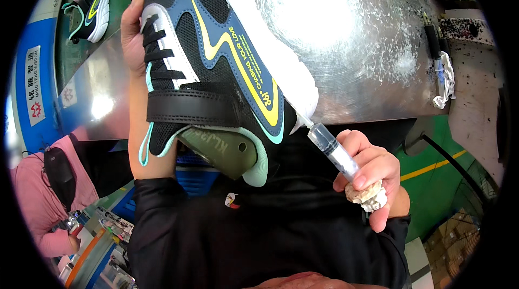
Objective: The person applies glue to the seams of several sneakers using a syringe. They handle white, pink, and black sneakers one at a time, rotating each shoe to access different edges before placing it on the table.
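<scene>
A navy and black sports shoe (186, 46) with yellow trim, a white sole and a black strap is held up, tilted, before me. My left hand (133, 32) is closed round its lace side, its other fingers hidden behind the shoe. Inside the collar sits an olive-green shoe last (219, 151). My right hand (376, 162) grips a clear syringe (331, 150), whose tip meets the sole edge near the heel. Crumpled whitish material (368, 197) is wrapped about the syringe's rear end, under my fingers.
Beyond the shoe lies a metal worktop (373, 62) covered in scratches and pale specks. Slim dark tools (432, 38) and a crumpled white wrap (445, 81) rest at its right. A similar shoe (93, 5) stands far left. A person in pink (35, 186) works at the left.
</scene>
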Demonstrator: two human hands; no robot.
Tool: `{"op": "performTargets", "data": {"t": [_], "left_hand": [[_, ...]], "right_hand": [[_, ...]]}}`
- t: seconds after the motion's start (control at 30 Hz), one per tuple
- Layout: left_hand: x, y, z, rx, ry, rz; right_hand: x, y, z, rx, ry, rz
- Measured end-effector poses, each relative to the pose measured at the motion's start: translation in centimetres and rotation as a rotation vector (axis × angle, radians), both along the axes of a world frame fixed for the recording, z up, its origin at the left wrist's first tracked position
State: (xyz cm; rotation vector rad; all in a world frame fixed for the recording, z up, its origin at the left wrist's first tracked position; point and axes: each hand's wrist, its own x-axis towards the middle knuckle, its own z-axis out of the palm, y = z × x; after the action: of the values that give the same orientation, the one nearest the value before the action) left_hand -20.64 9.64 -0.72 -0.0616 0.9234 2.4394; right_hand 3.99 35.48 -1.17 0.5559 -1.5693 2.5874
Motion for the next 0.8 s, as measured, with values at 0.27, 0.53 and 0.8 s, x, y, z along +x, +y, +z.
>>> {"op": "performTargets", "data": {"t": [0.27, 0.53, 0.8], "left_hand": [[0.2, -0.7, 0.1, -0.120, -0.056, -0.012], [2.5, -4.9, 0.5, -0.332, -0.049, -0.030], [7.0, -12.3, 0.7, -0.639, -0.062, 0.081]], "right_hand": [[0.6, 0.1, -0.7, 0.046, 0.034, -0.048], [-0.1, 0.1, -1.3, 0.131, 0.054, -0.082], [-1.0, -0.5, -0.6, 0.206, 0.017, -0.056]]}}
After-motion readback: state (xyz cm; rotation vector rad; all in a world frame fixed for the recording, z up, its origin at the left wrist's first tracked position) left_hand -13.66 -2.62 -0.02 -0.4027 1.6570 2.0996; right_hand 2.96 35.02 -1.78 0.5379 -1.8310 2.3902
